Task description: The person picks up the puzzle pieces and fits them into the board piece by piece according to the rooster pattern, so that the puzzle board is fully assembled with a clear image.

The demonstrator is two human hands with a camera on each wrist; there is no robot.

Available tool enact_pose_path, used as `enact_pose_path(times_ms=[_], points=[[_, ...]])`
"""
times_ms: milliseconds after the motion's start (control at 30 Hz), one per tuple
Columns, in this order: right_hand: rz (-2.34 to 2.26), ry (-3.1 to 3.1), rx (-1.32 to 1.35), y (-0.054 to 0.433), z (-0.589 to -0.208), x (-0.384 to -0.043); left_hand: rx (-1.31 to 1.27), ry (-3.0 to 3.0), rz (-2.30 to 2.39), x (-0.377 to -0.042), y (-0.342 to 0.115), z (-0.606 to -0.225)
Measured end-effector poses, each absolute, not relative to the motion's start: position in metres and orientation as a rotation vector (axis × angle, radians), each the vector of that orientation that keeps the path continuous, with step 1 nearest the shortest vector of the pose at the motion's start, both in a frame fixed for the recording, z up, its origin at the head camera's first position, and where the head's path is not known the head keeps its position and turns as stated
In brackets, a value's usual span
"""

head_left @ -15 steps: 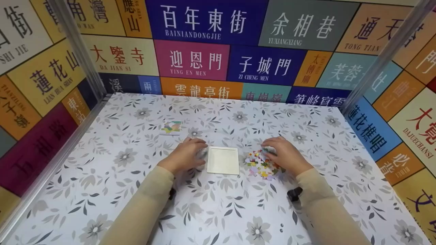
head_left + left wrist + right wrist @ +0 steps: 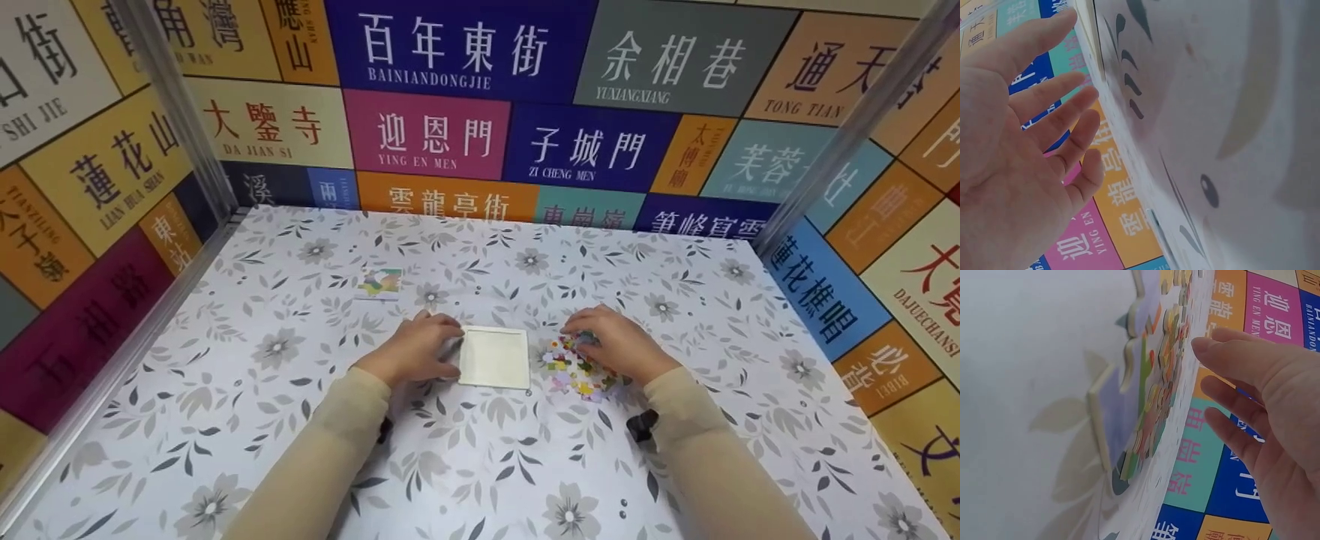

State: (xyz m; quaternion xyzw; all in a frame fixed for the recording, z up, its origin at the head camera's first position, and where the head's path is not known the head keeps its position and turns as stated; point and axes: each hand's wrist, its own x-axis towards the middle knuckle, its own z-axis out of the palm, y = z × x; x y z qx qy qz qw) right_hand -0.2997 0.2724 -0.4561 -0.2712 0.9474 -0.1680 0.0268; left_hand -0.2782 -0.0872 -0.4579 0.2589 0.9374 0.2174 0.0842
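Observation:
A square cream tray [image 2: 495, 360] lies on the table in the head view. My left hand [image 2: 420, 349] is at its left side, thumb and fingertips against the rim; in the left wrist view the fingers [image 2: 1067, 118] are spread and the thumb tip meets the tray's edge [image 2: 1092, 45]. To the tray's right is a heap of small colourful jigsaw pieces [image 2: 577, 382]. My right hand [image 2: 622, 346] hovers over the heap's far side, its fingers loosely bent. In the right wrist view nothing shows between those fingers, and a lilac jigsaw piece [image 2: 1117, 405] lies nearest the camera.
A small square picture card [image 2: 379, 283] lies on the table beyond my left hand. The table [image 2: 330, 480] has a floral cover. Walls of coloured signs [image 2: 427, 135] and clear corner posts [image 2: 196, 127] stand around its far side.
My left hand has shifted slightly right, up to the tray's rim. My right hand has moved a little left over the jigsaw pieces. The head view has shifted slightly.

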Motion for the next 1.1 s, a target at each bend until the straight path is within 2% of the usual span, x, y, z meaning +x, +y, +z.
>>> enact_pose_path(times_ms=[1100], points=[[-0.522,2.848,-0.965,0.268,-0.457,-0.306,0.744,2.776,0.452,-0.276,-0.075,-0.449]])
